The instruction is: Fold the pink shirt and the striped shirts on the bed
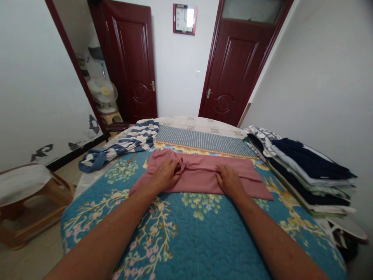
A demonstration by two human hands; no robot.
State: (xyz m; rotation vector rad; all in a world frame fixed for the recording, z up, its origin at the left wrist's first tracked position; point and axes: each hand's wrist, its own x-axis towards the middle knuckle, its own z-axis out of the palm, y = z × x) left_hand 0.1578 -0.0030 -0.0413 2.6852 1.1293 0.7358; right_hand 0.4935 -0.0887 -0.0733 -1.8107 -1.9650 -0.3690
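A pink garment (201, 183) lies lengthwise, folded into a long strip, across the teal floral quilted cover (221, 237). A thin pink tie or drawstring shows near its left part; the exact kind of garment I cannot tell. My left hand (165, 175) rests on the left part with its fingers curled on the cloth by the tie. Farther right, my right hand (230, 179) pinches the fabric along a crease running down the middle. The fingertips of both hands are partly hidden.
A striped blue-and-white garment (131, 142) lies crumpled at the back left. Folded clothes (311, 167) are stacked at the right edge of the round table. A wooden stool (32, 206) stands on the left, and a fan (101, 91) is by the open door (131, 58).
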